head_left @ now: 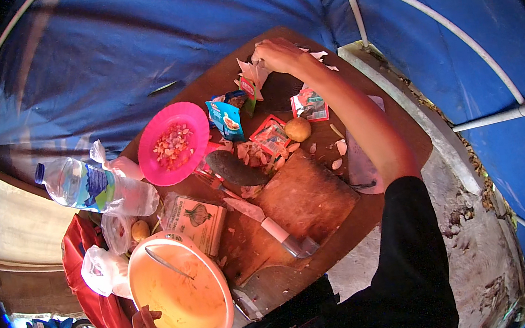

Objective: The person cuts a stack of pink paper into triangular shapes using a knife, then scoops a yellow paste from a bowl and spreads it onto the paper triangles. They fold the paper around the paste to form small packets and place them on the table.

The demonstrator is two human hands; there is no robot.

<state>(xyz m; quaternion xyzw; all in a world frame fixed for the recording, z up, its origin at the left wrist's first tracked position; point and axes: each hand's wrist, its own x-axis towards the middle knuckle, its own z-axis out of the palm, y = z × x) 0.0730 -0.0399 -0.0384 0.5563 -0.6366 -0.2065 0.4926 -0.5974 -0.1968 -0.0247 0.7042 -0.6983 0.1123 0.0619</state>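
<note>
At the far edge of the table, my right hand (pixel 275 55) is closed on a crumpled pale wrapper (pixel 254 74); whether it is paper or plastic I cannot tell. My left hand (pixel 147 326) is at the lower left, its fingers curled at the rim of an orange basin (pixel 227 297). The basin is tilted toward me, with a thin metal utensil (pixel 167 262) and some wet residue inside. Beside the wrapper are a blue sachet (pixel 225 120) and a small green and red packet (pixel 248 94).
A pink plate (pixel 145 153) holds chopped pieces. A wooden cutting board (pixel 308 191) lies near a knife (pixel 246 209), a dark stone pestle (pixel 236 169), a fork (pixel 211 179), a round brown fruit (pixel 298 130) and red packets (pixel 270 136). Left are a water bottle (pixel 97 186) and a carton (pixel 196 222).
</note>
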